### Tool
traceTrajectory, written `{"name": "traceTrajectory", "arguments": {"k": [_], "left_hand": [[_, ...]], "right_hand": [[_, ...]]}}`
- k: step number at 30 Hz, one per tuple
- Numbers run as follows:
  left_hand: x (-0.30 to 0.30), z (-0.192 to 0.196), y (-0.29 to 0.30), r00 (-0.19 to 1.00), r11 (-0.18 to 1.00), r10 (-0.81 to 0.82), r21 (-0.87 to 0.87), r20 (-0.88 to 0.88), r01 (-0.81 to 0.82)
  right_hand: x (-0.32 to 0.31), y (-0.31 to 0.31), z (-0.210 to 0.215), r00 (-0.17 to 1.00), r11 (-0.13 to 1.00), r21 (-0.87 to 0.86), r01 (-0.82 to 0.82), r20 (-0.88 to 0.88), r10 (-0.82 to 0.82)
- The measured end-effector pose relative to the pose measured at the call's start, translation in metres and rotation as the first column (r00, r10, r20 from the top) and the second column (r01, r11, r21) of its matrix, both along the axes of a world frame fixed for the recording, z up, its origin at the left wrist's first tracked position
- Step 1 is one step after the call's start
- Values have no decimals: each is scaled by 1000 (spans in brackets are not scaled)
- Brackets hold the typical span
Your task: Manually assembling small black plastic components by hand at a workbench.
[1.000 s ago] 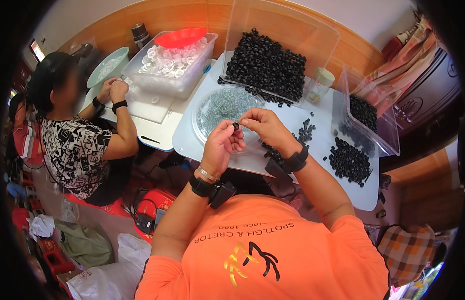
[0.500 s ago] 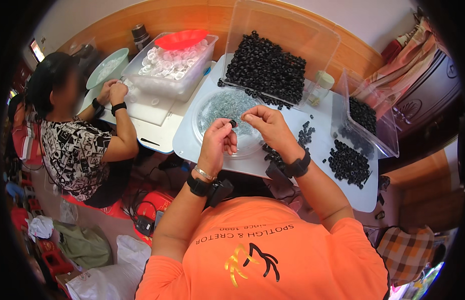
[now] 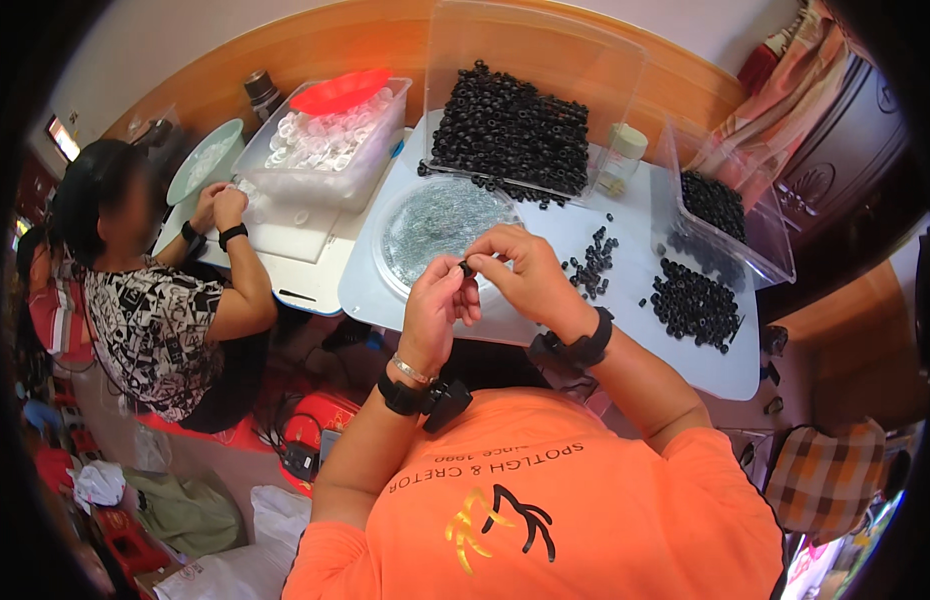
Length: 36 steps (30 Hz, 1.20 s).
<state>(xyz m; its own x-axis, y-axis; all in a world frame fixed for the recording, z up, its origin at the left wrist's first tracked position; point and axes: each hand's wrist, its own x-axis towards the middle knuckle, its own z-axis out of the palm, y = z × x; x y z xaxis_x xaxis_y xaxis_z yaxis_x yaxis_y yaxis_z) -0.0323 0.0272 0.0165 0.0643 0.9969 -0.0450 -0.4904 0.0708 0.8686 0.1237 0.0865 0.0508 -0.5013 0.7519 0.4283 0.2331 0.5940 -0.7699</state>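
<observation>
A small black ring-shaped piece [image 3: 466, 269] sits pinched between the thumb and finger of my left hand [image 3: 435, 308]. The fingertips of my right hand [image 3: 530, 274] are closed together and meet the piece from the right. Whatever they may hold is too small to make out. Both hands are over the near edge of the white table [image 3: 625, 350]. Just beyond them lies a round clear tray [image 3: 383, 262] filled with tiny glassy pieces [image 3: 430, 230].
Black pieces fill a clear bin [image 3: 610, 90] behind and a tipped one [image 3: 775, 255] at right. Loose heaps [image 3: 695, 305] lie nearby, beside a jar [image 3: 623, 160]. At left, a co-worker [image 3: 150, 320] handles small things beside a tub [image 3: 315, 185] of white rings.
My right hand has moved left and down, bringing its fingertips from apart to the black ring piece. My left hand has dropped slightly. The view has shifted a little.
</observation>
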Motion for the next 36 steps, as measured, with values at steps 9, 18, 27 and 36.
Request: {"name": "traceTrajectory", "arguments": {"k": [9, 18, 27, 36], "left_hand": [[15, 2, -14, 996, 1000, 16, 19, 85, -17], [22, -2, -23, 987, 988, -151, -1, -58, 151], [38, -6, -19, 953, 957, -288, -71, -93, 282], [79, -31, 9, 783, 782, -616, -188, -83, 595]], "right_hand": [[12, -32, -4, 997, 976, 202, 80, -18, -78], [78, -49, -1, 986, 974, 209, 87, 122, -115], [206, -34, -41, 630, 759, 354, 546, 424, -651], [215, -28, -58, 542, 785, 337, 519, 581, -607]]}}
